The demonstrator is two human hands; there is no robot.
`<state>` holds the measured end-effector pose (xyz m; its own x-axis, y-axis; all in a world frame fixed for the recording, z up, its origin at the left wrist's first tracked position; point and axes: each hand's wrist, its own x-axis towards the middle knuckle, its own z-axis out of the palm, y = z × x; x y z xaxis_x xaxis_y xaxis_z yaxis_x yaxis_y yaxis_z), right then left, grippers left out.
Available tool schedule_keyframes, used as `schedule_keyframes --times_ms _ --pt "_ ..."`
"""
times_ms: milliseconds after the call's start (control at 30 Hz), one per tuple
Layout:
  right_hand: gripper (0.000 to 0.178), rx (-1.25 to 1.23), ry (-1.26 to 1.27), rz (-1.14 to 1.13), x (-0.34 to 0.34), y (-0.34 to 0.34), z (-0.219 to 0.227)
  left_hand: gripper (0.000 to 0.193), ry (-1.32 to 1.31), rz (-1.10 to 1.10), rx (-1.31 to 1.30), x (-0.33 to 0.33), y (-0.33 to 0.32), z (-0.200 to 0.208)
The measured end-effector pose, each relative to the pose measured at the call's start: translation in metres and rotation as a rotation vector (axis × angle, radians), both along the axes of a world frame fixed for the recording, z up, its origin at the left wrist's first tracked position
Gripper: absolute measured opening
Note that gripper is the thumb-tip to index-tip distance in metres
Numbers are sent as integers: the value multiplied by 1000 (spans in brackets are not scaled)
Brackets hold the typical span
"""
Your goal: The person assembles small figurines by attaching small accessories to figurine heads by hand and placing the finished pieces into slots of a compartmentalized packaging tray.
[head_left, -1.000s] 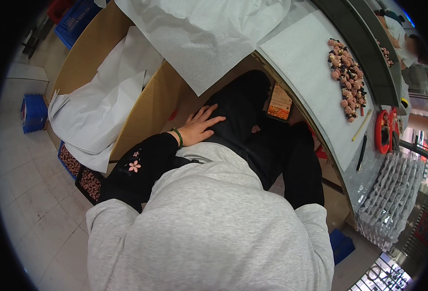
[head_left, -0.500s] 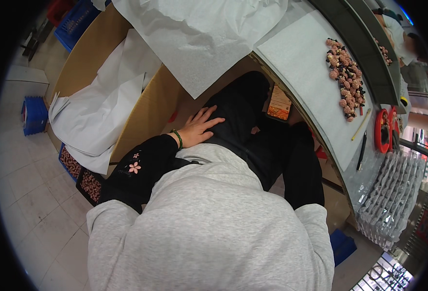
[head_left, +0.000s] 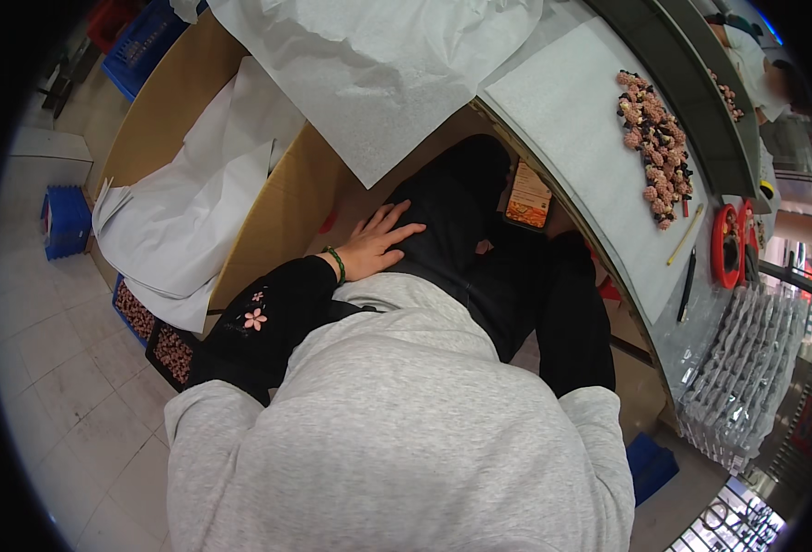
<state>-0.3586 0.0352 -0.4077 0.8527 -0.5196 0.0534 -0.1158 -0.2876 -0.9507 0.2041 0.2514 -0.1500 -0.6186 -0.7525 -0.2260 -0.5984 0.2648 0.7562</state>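
My left hand [head_left: 375, 247] lies flat on my dark-trousered thigh [head_left: 434, 207], fingers spread and nothing in them. A green bracelet circles that wrist, below a black sleeve with pink flowers [head_left: 255, 318]. On the right, my black right sleeve [head_left: 576, 322] reaches forward under the table edge. Close to the sleeve's end is a phone [head_left: 528, 197] with its screen lit. My right hand is hidden or lost in shadow there, so its grip on the phone cannot be made out.
A worktable with white paper [head_left: 562, 120] carries pink clustered pieces [head_left: 654, 147], a yellow stick [head_left: 685, 235], a black pen [head_left: 687, 287], a red round dish [head_left: 726, 247] and stacked clear trays [head_left: 737, 377]. A cardboard box [head_left: 277, 202] with white sheets stands left. Another person [head_left: 746, 64] is at far right.
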Motion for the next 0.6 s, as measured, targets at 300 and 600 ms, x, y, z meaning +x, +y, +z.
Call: schedule_keyframes --times_ms 300,600 --pt "42 -524 1030 -925 160 84 102 57 -82 52 58 19 17 -8" --pt "42 -487 839 -1003 168 92 122 57 -79 54 54 17 17 -7"
